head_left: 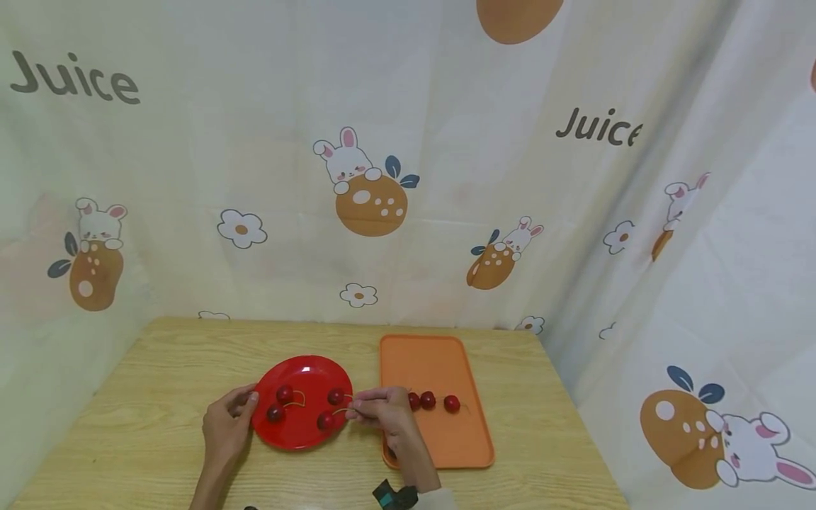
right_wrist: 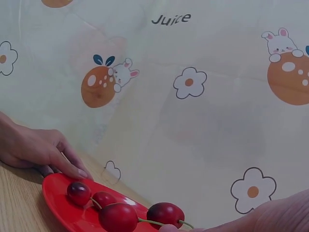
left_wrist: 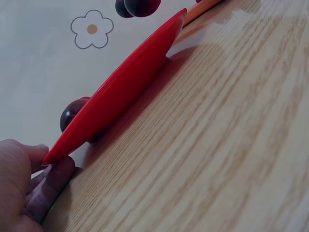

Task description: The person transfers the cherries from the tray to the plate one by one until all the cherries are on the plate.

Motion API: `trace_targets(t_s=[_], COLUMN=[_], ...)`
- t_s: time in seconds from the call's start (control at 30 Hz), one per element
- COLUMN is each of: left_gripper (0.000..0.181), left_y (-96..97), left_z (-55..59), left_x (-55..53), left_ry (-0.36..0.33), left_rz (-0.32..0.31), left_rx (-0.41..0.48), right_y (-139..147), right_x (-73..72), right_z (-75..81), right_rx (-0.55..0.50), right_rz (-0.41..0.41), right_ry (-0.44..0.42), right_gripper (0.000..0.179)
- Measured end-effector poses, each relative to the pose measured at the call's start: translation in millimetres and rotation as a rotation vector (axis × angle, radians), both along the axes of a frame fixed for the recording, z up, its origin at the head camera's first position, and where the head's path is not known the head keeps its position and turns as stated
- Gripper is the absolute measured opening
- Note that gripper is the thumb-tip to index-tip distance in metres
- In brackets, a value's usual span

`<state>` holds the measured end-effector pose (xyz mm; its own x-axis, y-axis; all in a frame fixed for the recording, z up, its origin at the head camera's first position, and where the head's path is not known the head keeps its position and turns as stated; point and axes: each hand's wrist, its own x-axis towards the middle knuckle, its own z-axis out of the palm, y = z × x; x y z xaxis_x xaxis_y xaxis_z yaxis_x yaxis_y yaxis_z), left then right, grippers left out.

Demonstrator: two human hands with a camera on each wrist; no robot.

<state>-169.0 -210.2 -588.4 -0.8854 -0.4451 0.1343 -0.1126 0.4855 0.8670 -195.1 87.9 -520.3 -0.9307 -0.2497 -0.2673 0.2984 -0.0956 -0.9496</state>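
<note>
My left hand point(head_left: 227, 425) grips the left rim of a round red plate point(head_left: 299, 438), thumb on top and fingers beneath, as the left wrist view also shows. On the plate lies a pair of dark red cherries point(head_left: 284, 394) with joined stems. My right hand point(head_left: 387, 412) pinches the stems of another cherry pair point(head_left: 326, 421) at the plate's right side. In the left wrist view these held cherries point(left_wrist: 141, 6) hang above the plate's far edge. The right wrist view shows their green stem point(right_wrist: 149, 222) running to my fingertips.
An orange tray point(head_left: 440, 443) lies right of the plate, partly behind my right forearm. Several cherries point(head_left: 451, 404) sit across its middle. Both rest on a wooden table point(head_left: 542, 439). A printed curtain point(head_left: 274, 163) hangs behind and along the sides.
</note>
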Motion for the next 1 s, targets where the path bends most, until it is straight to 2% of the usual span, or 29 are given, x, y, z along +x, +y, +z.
trace_targets(t_s=[0.4, 0.63, 1.0], left_gripper=[0.028, 0.027, 0.026], left_y=[-0.9, 0.5, 0.0], left_z=[-0.5, -2.4, -1.0], left_x=[-0.7, 0.4, -0.7], left_ry=[0.015, 0.006, 0.012], left_rz=[-0.001, -0.002, 0.001], left_rx=[0.000, 0.006, 0.012], right_y=[-7.4, -13.0, -21.8], right_x=[-1.9, -4.1, -6.1], right_z=[0.3, -5.0, -4.8], right_rx=[0.003, -0.003, 0.013], right_rz=[0.022, 0.024, 0.013], right_ry=[0.006, 0.002, -0.028], right_gripper=[0.024, 0.023, 0.022])
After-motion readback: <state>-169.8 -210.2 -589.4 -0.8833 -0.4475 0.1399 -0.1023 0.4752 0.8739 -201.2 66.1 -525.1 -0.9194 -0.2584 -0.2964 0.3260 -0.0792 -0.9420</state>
